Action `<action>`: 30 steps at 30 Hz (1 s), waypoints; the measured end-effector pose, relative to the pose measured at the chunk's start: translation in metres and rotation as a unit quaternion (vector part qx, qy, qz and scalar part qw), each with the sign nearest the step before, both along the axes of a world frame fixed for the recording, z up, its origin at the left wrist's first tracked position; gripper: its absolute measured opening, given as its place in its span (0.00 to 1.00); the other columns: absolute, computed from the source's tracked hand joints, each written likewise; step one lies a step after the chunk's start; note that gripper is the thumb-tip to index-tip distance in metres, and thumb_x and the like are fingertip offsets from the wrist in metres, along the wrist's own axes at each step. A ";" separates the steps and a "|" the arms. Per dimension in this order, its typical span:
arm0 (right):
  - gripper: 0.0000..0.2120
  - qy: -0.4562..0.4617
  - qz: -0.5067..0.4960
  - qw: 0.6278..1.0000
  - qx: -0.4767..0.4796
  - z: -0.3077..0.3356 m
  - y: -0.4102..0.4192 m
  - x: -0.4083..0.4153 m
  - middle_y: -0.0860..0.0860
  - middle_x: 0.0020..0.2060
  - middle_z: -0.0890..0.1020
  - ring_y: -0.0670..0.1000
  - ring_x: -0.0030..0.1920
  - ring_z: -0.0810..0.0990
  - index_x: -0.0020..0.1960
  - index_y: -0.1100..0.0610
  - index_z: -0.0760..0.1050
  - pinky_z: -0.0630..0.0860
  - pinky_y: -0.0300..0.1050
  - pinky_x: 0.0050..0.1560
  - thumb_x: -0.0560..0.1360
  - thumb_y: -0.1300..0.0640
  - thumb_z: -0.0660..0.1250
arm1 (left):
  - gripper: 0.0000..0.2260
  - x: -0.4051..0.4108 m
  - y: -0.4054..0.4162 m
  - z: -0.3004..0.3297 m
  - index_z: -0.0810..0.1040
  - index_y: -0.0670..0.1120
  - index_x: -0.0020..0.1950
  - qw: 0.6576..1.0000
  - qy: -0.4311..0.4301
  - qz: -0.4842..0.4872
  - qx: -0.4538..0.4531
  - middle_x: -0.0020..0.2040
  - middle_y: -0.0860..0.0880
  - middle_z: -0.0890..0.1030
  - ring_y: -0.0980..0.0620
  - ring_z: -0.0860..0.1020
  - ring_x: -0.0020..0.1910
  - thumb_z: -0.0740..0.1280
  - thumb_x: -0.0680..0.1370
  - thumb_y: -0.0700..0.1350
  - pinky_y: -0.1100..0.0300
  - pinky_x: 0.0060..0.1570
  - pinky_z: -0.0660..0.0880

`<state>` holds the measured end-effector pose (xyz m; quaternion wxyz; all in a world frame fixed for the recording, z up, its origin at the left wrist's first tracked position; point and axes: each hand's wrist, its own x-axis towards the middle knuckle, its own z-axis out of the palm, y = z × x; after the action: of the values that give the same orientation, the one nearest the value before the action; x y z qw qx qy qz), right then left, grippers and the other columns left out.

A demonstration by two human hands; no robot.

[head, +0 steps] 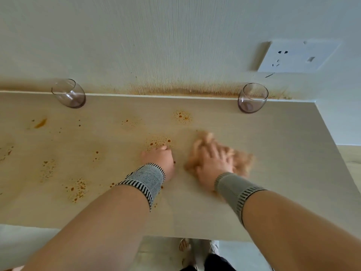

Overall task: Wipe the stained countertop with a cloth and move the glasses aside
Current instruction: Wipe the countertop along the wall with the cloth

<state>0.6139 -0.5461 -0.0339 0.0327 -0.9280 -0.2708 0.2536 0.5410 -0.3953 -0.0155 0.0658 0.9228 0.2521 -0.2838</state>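
Nearest me, 2 bare forearms reach over the countertop (273, 145), each with a striped grey wristband (145, 179). The left hand (159, 159) rests on the surface with its fingers curled under, grasping nothing I can see, right by a patch of orange-brown stains (159, 141). Just beside it, the right hand (214, 163) lies spread flat on a blurred tan cloth (240, 160), pressing it down. More spatters dot the left half. Farther back, 2 glasses stand against the wall: the left glass (69, 93) and the right glass (252, 98), well apart. A white socket (297, 56) sits on the wall above.
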 end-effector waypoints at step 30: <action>0.30 0.048 0.263 0.962 0.047 0.000 0.046 0.057 0.45 0.80 0.46 0.51 0.79 0.42 0.80 0.46 0.51 0.42 0.57 0.78 0.80 0.56 0.56 | 0.22 0.027 0.024 0.004 0.67 0.51 0.73 0.994 -0.022 0.094 0.061 0.72 0.50 0.69 0.47 0.65 0.72 0.65 0.79 0.51 0.44 0.69 0.63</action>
<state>0.6706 -0.4997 -0.0336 0.0208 -0.8082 -0.5154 0.2843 0.5682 -0.3712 -0.0119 0.0415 0.9035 0.3526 -0.2401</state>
